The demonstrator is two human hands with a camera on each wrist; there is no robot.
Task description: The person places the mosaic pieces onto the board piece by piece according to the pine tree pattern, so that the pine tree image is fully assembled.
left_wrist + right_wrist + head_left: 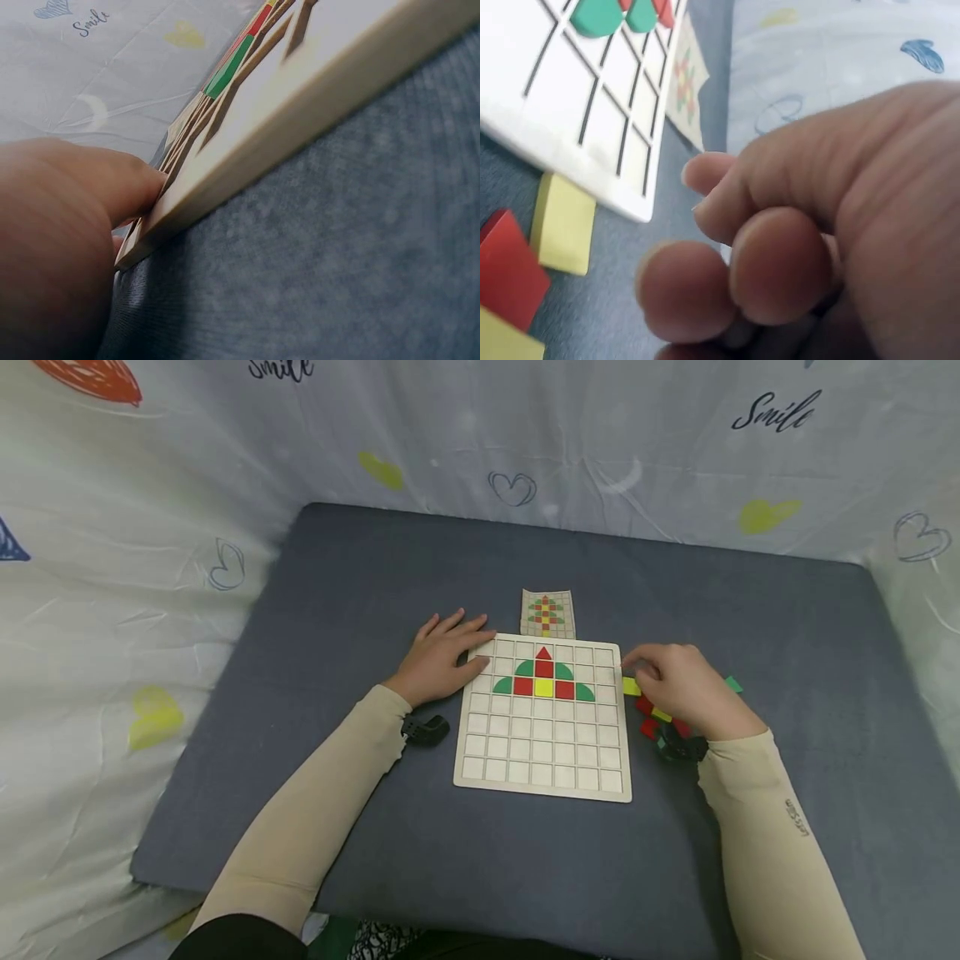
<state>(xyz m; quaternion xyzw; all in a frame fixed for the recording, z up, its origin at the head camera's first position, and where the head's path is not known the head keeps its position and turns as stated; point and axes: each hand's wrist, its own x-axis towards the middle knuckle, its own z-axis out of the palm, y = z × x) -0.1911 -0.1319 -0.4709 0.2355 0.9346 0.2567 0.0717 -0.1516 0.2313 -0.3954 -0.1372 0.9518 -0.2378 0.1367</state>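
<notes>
"Beige sleeves (pixel 307 810) are filling the near part of the view, one reaching in from each side. Why are the arms standing so wide apart?"

"Presumably they're leaving the grid board (pixel 542 777) in plain sight. It's lying flat on the dark table (pixel 450 852), between the two hands."

"And the left hand (pixel 442 660)?"

"Its fingers are spreading, nearly straight, at the board's far left corner, with the thumb resting on the surface. It isn't gripping anything; I'd judge it's steadying the board."

"What is the right hand (pixel 686 681) doing?"

"It's hanging over the loose tiles just beside the board's right edge, fingers curling inward. Nothing is showing between the fingertips."

"Are those tiles lying there for short reaches?"

"Likely. A yellow tile (pixel 632 686) is lying right by the edge, a red tile (pixel 648 728) is sitting nearer the person, and a green tile (pixel 733 683) is poking out beyond the hand, which is partly hiding the pile."

"Why is the picture card (pixel 547 614) lying at the far edge?"

"Probably so nothing is covering its design. On the board, a red triangle (pixel 543 654) is topping rows of red, green and yellow pieces; the grid's ridges are presumably holding them in line."
</notes>
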